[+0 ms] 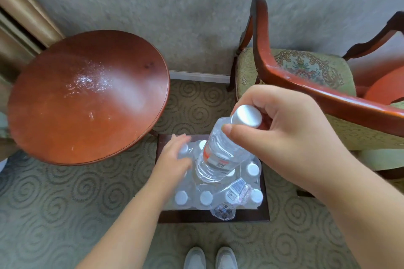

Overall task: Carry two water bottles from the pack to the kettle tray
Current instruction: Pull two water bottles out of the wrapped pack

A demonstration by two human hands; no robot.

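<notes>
The right hand [284, 137] gripped a clear water bottle [223, 150] by its neck, fingers [258, 102] closed around the white cap, holding it tilted above the pack [218, 185]. The left hand [175, 159], blurred, reached with loose fingers onto the pack's caps. The pack stood on a low dark bench [265, 203] beside the round bench [87, 98].

Clear tilted bottle [220, 150] above pack [218, 192]
</notes>
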